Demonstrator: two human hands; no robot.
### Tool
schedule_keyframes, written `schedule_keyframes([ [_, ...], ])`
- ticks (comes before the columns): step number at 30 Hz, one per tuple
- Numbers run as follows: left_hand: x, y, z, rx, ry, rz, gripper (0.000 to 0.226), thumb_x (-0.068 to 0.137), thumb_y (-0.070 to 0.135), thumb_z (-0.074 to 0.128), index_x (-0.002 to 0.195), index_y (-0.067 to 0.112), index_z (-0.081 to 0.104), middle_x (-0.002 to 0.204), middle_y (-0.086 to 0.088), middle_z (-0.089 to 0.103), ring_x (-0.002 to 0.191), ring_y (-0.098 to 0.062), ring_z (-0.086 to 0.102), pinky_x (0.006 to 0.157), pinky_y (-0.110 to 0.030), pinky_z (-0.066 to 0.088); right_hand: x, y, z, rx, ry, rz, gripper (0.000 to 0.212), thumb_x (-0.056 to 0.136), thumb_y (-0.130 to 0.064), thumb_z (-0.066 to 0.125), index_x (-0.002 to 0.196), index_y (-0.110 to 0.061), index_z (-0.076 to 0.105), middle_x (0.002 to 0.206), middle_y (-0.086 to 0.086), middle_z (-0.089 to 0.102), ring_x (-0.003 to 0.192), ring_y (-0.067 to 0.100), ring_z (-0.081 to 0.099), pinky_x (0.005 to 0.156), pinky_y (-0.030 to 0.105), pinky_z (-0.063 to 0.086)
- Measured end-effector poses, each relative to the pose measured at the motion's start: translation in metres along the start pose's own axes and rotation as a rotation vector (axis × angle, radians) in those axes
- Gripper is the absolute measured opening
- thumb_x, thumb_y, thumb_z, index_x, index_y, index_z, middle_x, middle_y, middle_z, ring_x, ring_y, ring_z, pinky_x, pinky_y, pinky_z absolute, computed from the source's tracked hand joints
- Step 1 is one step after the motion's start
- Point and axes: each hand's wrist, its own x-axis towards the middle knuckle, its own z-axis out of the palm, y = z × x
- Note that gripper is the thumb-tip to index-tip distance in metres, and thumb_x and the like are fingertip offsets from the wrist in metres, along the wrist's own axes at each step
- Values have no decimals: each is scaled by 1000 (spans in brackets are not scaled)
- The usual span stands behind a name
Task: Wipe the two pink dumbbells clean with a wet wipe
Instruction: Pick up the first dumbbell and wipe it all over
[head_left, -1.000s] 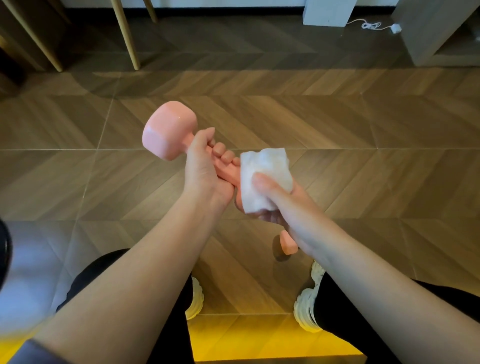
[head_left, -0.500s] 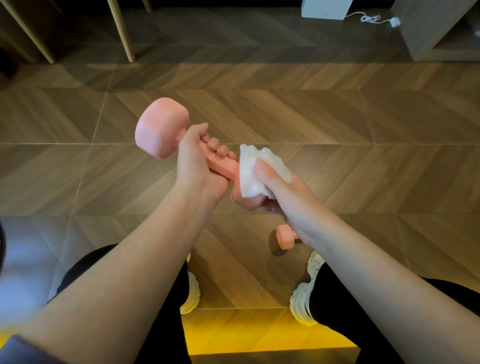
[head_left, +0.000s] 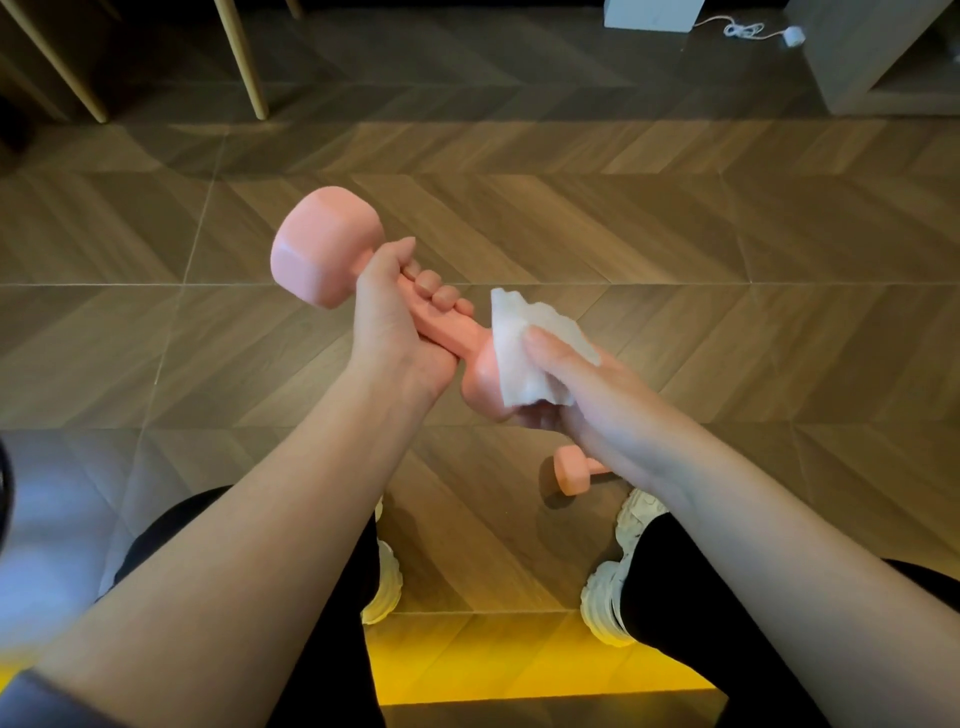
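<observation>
Right now the dumbbell (head_left: 453, 336) is up in the air in front of me, over the floor (head_left: 675, 234). Its long axis runs on a diagonal, with one head far and to the left and the other near and to the right. The wipe (head_left: 513, 332) is folded over the near head, covering its top and right side. The head's left flank shows bare and a little shiny.

My right hand (head_left: 587, 395) holds the wipe there, thumb pressed flat across the cloth and fingers curled under the head, cupping it. My left hand (head_left: 395, 332) grips the handle, its fingers wrapped round the bar, with the fingertips showing on the upper side. It sits just short of the far head.

So the unwiped length lies up and to the left of the wipe, along that same axis. I judge the right hand is the one to travel, since it alone has the cloth. The left hand covers most of the bar, though, so the far head is only reachable past it. I expect a regrip or a turn of the bar will be needed.

The second dumbbell (head_left: 571, 470) lies on the floor under my right wrist, partly hidden, nearer my right shoe (head_left: 608, 597) than my left.
</observation>
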Motion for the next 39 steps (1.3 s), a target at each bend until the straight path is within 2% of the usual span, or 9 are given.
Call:
schedule_keyframes([
  [3,0,1,-1,17,8,17,35,94,21,52,65,21,33,48,8,27,40,-10,26,45,-22,32,-4,1,-2,-9,-64,-11,63,77,-39,72,135,-27,49,124,-3,64,109,9,64,86,27,53],
  [6,-1,-1,-2,13,17,19,34,94,19,51,66,20,33,47,7,28,38,-9,27,42,-20,31,-2,3,10,-54,54,-16,62,70,-39,82,124,-34,52,122,-4,65,105,7,67,81,23,57],
  [11,-1,-2,0,-31,-10,-2,36,93,19,53,64,19,33,49,6,29,39,-10,27,43,-20,32,-2,-3,14,-44,106,-22,59,83,-59,60,132,-27,53,104,-4,67,87,9,64,76,28,52],
  [18,-6,2,-3,-3,-79,32,40,93,21,51,58,21,31,49,8,22,39,-10,23,42,-23,29,-9,-2,2,345,-189,172,58,83,-41,70,135,-23,53,115,13,63,102,32,62,91,51,53],
  [21,-7,0,-4,43,-69,47,37,92,19,50,60,20,32,50,6,31,41,-10,31,44,-21,33,-6,-1,13,255,-45,131,69,72,-34,77,135,-23,52,120,6,67,102,23,67,83,43,55],
  [25,-6,-3,-2,40,-10,24,34,90,20,57,63,18,38,54,3,41,46,-12,42,51,-22,40,-3,1,17,122,124,58,64,67,-40,81,123,-30,52,122,5,67,109,28,68,97,51,53],
  [29,-7,-4,0,-33,12,15,36,91,21,59,65,18,35,51,5,31,43,-11,32,47,-21,35,-4,-2,10,103,131,15,56,73,-51,72,122,-31,54,116,1,70,99,17,66,90,42,53],
  [33,-7,2,0,-11,-16,35,36,92,25,55,64,19,33,50,6,27,40,-12,27,45,-21,33,-7,-4,2,147,-50,-5,61,79,-35,70,136,-26,49,129,4,64,112,17,64,87,31,53],
  [39,-8,0,-2,42,11,51,36,93,24,50,63,20,31,48,7,24,39,-11,24,41,-20,31,-6,3,18,-14,86,-100,52,74,-29,86,111,-41,52,113,-11,63,91,-3,66,70,15,54],
])
